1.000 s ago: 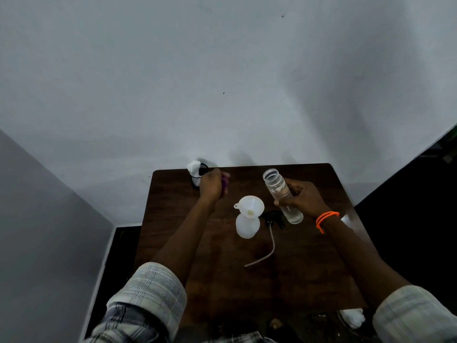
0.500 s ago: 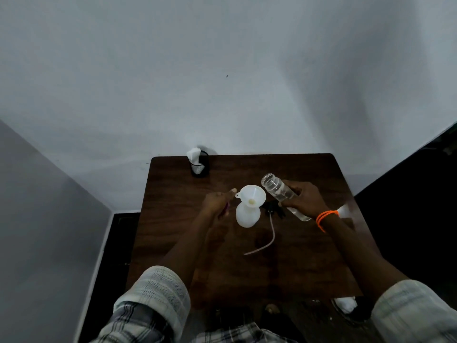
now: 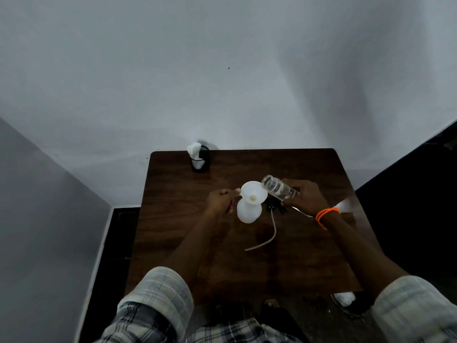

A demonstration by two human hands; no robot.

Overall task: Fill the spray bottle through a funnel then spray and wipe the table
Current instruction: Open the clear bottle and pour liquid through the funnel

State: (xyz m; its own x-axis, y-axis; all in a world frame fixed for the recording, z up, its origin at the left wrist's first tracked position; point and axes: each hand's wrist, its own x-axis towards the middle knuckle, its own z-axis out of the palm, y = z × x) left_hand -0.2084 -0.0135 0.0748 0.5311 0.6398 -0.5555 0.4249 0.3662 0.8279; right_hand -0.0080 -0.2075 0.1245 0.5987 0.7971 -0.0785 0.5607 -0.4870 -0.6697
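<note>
A white spray bottle (image 3: 248, 214) stands uncapped on the dark wooden table (image 3: 309, 256), with a white funnel (image 3: 251, 192) seated in its neck. My left hand (image 3: 219, 201) pinches the small tab on the funnel's left rim; something purple shows under its fingers. My right hand (image 3: 306, 197) grips a clear open bottle (image 3: 277, 188), tilted with its mouth over the funnel's right rim and a little liquid inside. The black spray head (image 3: 273, 208) with its pale tube (image 3: 270, 233) lies on the table just right of the white bottle.
A black mesh holder (image 3: 200, 162) with white tissue stands at the table's back left, against the wall. A pale cloth (image 3: 345, 206) lies at the right edge. On the floor near the front right corner is a white object (image 3: 345, 298).
My left hand came from the mesh holder to the funnel's tab. My right hand tipped the clear bottle from upright and carried its mouth left over the funnel.
</note>
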